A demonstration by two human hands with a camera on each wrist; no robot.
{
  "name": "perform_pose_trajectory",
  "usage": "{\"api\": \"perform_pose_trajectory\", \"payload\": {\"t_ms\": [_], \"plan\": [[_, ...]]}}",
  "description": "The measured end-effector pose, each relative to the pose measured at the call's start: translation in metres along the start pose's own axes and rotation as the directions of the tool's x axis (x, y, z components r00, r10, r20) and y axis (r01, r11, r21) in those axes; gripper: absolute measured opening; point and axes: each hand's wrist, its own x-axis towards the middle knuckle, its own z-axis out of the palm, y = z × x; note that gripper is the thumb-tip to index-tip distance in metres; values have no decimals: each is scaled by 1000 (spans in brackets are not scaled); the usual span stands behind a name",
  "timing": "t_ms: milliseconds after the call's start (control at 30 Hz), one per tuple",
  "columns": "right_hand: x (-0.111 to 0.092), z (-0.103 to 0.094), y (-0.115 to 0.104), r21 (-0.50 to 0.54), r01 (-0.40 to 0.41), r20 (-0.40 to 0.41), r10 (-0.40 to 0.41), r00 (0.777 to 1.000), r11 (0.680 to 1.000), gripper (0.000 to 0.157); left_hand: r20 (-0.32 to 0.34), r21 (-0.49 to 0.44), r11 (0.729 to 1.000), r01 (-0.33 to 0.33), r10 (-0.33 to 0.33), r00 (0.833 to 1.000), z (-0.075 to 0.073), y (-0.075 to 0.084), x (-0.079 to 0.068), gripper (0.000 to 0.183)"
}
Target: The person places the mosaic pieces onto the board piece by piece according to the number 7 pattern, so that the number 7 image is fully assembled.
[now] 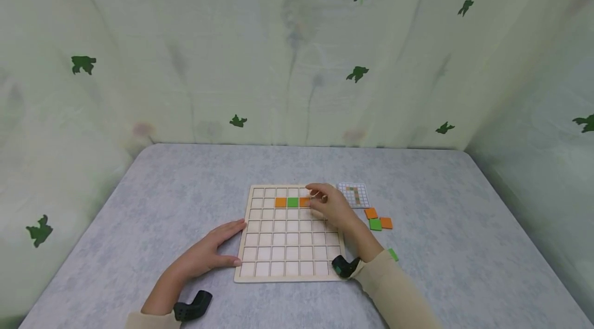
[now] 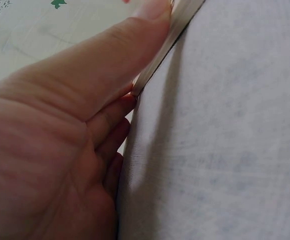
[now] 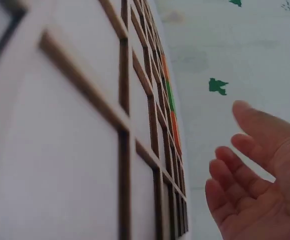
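A wooden grid board [image 1: 287, 280] lies on the table. In its second row from the back sit an orange tile [image 1: 280, 202], a green tile [image 1: 293, 202] and another orange tile [image 1: 303, 202], side by side. My left hand [image 1: 204, 252] rests at the board's left edge, with fingertips and thumb touching the rim and the fingers fairly straight. Over the back right part of the board hovers my right hand [image 1: 330, 206], next to the rightmost orange tile. Its fingers [image 3: 235, 175] are loosely bent in the right wrist view, with nothing between them and the thumb.
A pattern card [image 1: 353, 195] with a small printed grid lies right of the board's back corner. Loose orange tiles [image 1: 386, 223] and a green tile [image 1: 375, 224] lie just in front of it. Another green tile [image 1: 393, 255] shows partly beside the right sleeve.
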Motion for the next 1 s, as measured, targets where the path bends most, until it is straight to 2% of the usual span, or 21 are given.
{"api": "perform_pose_trajectory", "payload": {"t_ms": [133,300,400,633,767,1000], "plan": [[-7,-13,-9,35,33,-39,-32,999,999,47,-3,7,1000,8,-8,1000,0,-1,0,86],[-25,-34,-10,-28,87,-92,-90,992,996,48,-9,13,1000,14,-13,1000,1,-1,0,87],[-38,-47,-6,-70,87,-101,-94,990,994,48,-10,6,1000,14,-14,1000,1,-1,0,86],[-68,-72,15,-145,10,-112,-27,993,989,47,-1,13,1000,12,-12,1000,0,-1,0,87],[-83,-79,30,-169,-73,-120,53,991,983,43,-1,11,1000,18,-18,1000,0,0,0,87],[-97,-84,51,-231,-116,-106,93,990,966,41,-2,14,1000,16,-16,1000,0,1,0,85]]}}
